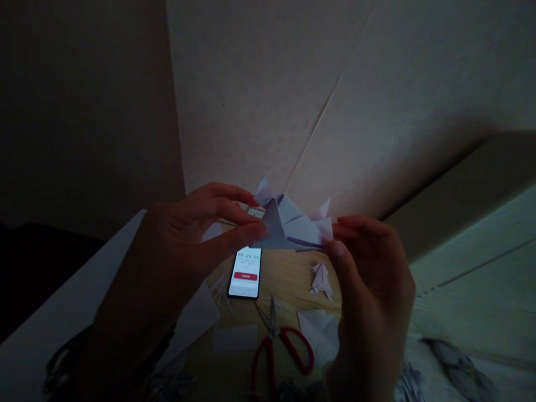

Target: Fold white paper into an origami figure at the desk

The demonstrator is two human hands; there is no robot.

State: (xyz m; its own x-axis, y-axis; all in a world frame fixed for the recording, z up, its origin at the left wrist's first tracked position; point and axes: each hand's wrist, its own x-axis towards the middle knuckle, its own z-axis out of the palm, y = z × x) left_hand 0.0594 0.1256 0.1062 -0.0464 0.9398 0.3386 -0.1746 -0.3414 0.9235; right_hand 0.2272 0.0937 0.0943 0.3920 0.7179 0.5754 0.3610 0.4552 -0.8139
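A white folded-paper figure (293, 220) with pointed flaps is held up above the table between both hands. My left hand (201, 229) pinches its left end, thumb in front and fingers behind. At the other end, my right hand (372, 273) grips a corner between thumb and fingers. Behind and below it, a lit phone (245, 273) displays a running timer screen. A smaller folded-paper figure (321, 280) lies on the table to the right of the phone.
Red-handled scissors (274, 335) lie with blades parted on the wooden table (288, 276). Around them are a paper piece (235, 338), a folded sheet (320, 332) and thin paper strips (220, 285). A wall (251, 111) rises behind; a pale panel stands at right.
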